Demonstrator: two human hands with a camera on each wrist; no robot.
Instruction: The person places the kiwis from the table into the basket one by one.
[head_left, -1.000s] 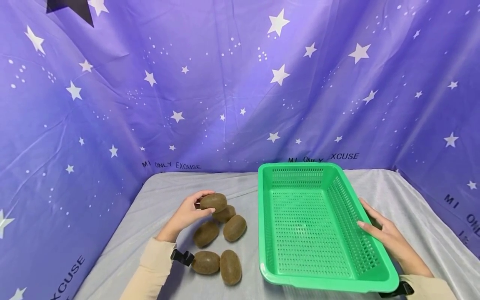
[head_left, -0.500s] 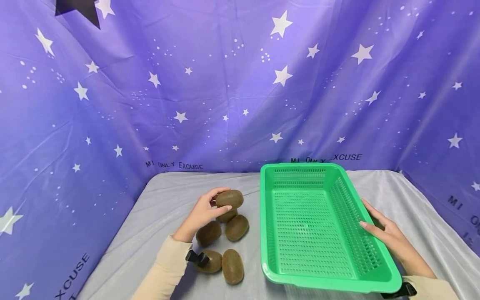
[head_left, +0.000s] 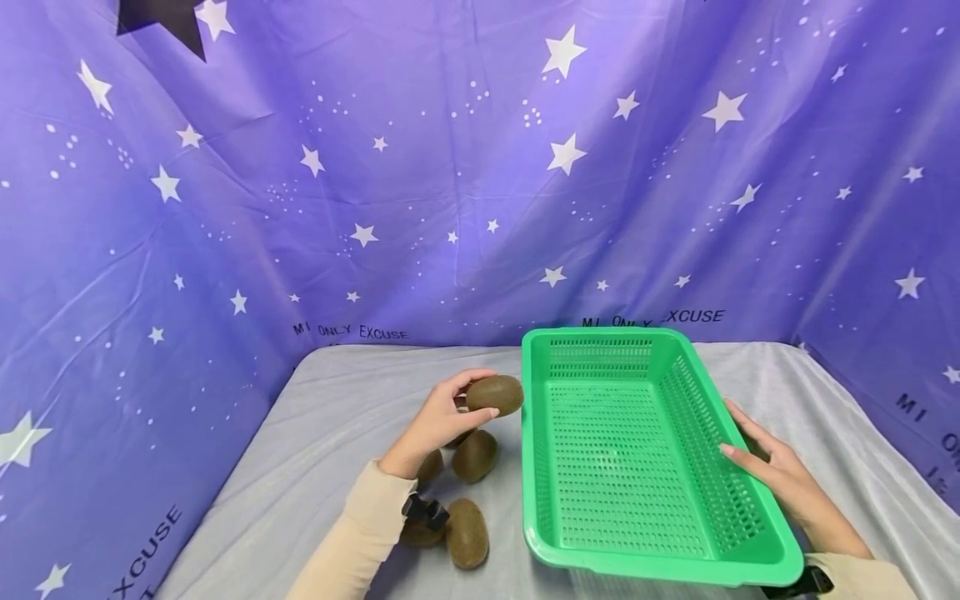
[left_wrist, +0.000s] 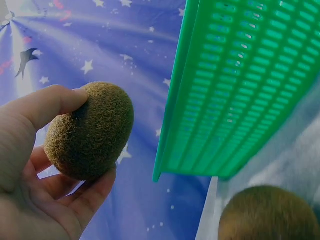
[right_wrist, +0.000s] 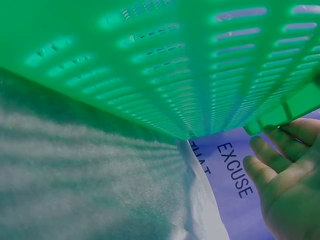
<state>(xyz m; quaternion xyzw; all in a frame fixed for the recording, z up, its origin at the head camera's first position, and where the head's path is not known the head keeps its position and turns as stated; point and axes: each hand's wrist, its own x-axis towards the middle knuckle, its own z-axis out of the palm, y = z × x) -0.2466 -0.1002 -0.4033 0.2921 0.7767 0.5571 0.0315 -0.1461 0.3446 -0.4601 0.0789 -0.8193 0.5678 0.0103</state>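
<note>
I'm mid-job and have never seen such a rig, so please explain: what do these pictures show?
There is no robot here, just a person's bare left hand and right hand. The wide picture comes from a camera on the head, looking forward and down; the two close-ups come from one camera on each wrist. The left hand holds a brown, oval, fuzzy kiwifruit beside the green, rectangular, perforated plastic basket, which the right hand holds at its right side. Five more kiwifruit, some partly hidden, lie on the grey cloth-covered surface.
</note>
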